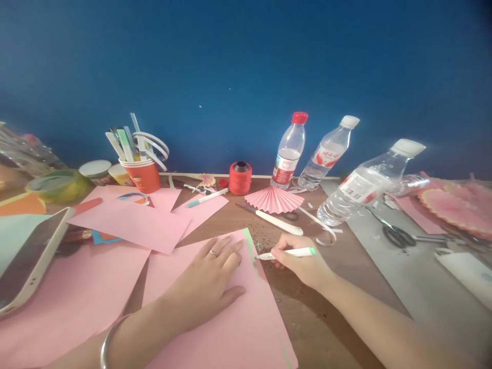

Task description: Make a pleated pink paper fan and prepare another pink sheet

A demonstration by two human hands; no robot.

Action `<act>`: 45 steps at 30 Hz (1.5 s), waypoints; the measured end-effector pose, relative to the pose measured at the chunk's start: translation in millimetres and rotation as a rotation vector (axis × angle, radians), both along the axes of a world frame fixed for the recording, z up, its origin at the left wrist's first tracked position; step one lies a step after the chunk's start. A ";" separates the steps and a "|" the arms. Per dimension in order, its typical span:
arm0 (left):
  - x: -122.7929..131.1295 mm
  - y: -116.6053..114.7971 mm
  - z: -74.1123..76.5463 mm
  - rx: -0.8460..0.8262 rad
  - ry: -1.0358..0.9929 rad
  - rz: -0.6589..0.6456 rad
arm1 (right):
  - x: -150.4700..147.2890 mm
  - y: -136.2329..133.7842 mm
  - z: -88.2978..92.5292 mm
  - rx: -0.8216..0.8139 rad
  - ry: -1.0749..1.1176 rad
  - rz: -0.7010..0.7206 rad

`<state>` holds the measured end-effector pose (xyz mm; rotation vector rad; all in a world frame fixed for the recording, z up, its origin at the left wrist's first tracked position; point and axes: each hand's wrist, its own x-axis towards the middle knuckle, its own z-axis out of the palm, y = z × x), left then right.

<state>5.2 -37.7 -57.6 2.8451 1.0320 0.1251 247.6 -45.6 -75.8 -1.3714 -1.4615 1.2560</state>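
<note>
My left hand (213, 279) lies flat on a pink sheet of paper (246, 328), fingers stretched toward its far edge. A green marker (294, 253) with a white barrel is pinched in my right hand (302, 261), its tip at the sheet's right edge. Green colouring (250, 246) runs along that edge, wider at the far corner and thin and patchy lower down. Just beyond my right hand lies a white-handled utility knife (279, 222). Behind the knife rests a pleated pink paper fan (273, 200).
Bottles (288, 154) stand at the back right, near scissors (394, 233) and pink pleated paper (461, 200). A red thread spool (240, 179) sits at the back centre. Left are a red paper cup (142, 177) of markers, a tape roll (57, 185), a phone (33, 256) and pink sheets (130, 223).
</note>
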 end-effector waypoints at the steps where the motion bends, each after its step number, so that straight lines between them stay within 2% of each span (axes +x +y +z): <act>1: 0.3 -0.1 0.3 0.000 -0.002 -0.002 | 0.0 -0.2 -0.6 0.010 -0.017 0.007; 8: 0.9 -1.9 0.5 -0.009 -0.038 -0.029 | 0.9 0.1 -1.5 0.014 -0.056 0.029; 17: 0.0 -2.2 -0.3 -0.006 -0.042 -0.027 | 0.8 0.6 3.3 -0.062 -0.059 0.069; 27: -0.3 -2.7 0.1 0.012 -0.011 -0.022 | 2.8 1.3 8.1 -0.040 -0.145 0.145; 30: -0.4 -2.4 -0.4 0.006 0.001 -0.021 | 3.1 2.6 7.5 -0.060 -0.106 0.182; 35: 0.0 -1.7 -0.5 0.003 -0.001 -0.025 | 2.4 3.8 9.1 -0.130 0.071 0.074; 41: 0.3 -2.1 -0.3 0.001 -0.044 -0.022 | 3.5 1.0 7.4 -0.070 -0.044 0.199; 45: 0.5 -2.4 0.1 0.001 -0.041 -0.030 | 2.2 1.3 9.1 -0.044 -0.096 0.120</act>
